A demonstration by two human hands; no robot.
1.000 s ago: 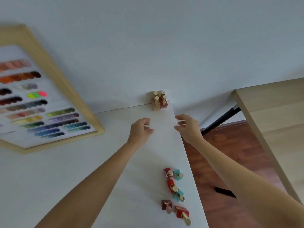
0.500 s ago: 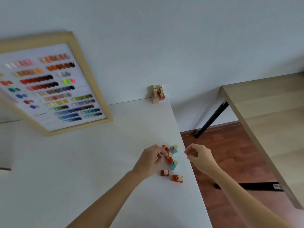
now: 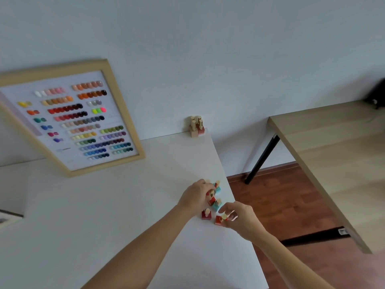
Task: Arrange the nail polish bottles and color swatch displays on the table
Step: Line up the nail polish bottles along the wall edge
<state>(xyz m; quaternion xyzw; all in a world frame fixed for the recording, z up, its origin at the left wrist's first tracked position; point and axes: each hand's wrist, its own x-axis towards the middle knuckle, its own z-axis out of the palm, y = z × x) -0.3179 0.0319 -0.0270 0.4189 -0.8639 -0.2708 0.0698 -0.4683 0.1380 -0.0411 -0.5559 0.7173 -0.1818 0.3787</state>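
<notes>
Several small red and teal nail polish bottles with gold caps stand near the right edge of the white table (image 3: 116, 209). My left hand (image 3: 196, 196) is closed around a red bottle (image 3: 212, 199) in the middle of the cluster. My right hand (image 3: 239, 219) pinches the gold cap of the nearest red bottle (image 3: 219, 220). Another red bottle (image 3: 206, 214) stands free between my hands. A teal bottle (image 3: 217, 187) stands behind my left fingers. A tight group of gold-capped bottles (image 3: 196, 127) stands at the table's far right corner. A wood-framed colour swatch display (image 3: 73, 119) leans against the wall.
The table's right edge drops to a red-brown wooden floor (image 3: 281, 201). A second, light wood table (image 3: 333, 155) with black legs stands to the right. A flat object (image 3: 8, 217) lies at the far left edge of the view.
Both hands came back from the far corner group to the near cluster. My left hand closed on a red bottle there, and my right hand dropped onto the nearest red bottle's cap.
</notes>
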